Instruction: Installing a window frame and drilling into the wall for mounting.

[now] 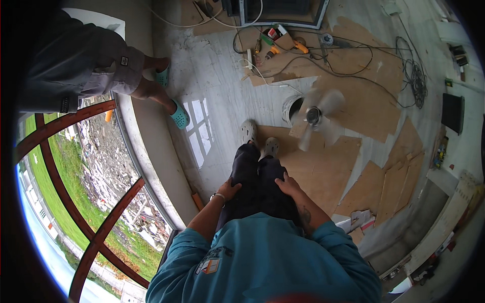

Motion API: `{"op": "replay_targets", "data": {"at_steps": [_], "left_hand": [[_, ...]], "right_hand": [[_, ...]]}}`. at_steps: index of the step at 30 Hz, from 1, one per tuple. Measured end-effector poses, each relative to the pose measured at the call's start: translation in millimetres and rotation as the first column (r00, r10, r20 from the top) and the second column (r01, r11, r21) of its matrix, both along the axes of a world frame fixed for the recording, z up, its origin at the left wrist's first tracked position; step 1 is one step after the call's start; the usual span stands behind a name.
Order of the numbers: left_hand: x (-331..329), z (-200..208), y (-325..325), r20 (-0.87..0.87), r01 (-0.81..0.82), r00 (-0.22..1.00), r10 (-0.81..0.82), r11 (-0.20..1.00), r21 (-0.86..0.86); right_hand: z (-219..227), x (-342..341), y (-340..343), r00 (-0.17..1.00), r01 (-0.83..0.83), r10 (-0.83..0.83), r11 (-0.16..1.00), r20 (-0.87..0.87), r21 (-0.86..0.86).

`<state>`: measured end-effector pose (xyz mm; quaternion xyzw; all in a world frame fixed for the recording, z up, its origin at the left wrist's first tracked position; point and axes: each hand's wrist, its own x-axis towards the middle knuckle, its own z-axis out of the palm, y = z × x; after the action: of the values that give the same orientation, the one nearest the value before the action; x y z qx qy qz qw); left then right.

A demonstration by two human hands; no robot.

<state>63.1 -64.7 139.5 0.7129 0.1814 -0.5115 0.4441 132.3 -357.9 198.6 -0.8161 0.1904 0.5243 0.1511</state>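
Note:
My left hand rests on my dark trousers, on the left thigh near the knee, with a band around its wrist. Opposite it, my right hand lies on the other thigh, fingers laid along the outer side. Neither hand holds anything that I can see. My feet in pale clogs are on the floor, the right one at the edge of a cardboard sheet. Ahead and to the right is a fan with bare, blurred blades and no guard showing.
A white round container stands beside the fan. Beyond lie an orange drill, loose cables and more cardboard. Another person in teal clogs is at the left, by a window with red-brown bars.

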Motion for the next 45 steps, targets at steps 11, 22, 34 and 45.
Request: {"op": "replay_targets", "data": {"at_steps": [11, 22, 34, 45], "left_hand": [[-7, 7, 20, 0.063, -0.219, 0.974, 0.215, 0.974, 0.063], [-17, -15, 37, 0.083, -0.275, 0.96, 0.267, 0.955, 0.112], [-33, -16, 42, 0.106, -0.337, 0.94, 0.325, 0.931, 0.141], [-59, 40, 54, 0.331, -0.492, 0.854, 0.402, 0.832, 0.258]], "right_hand": [[19, -15, 65, 0.66, -0.592, 0.462, 0.805, 0.592, 0.033], [27, 4, 60, 0.699, -0.596, 0.493, 0.802, 0.518, 0.042], [20, 28, 81, 0.641, -0.593, 0.444, 0.804, 0.626, 0.037], [-15, 76, 116, 0.788, -0.428, 0.187, 0.852, 0.587, 0.303]]}}
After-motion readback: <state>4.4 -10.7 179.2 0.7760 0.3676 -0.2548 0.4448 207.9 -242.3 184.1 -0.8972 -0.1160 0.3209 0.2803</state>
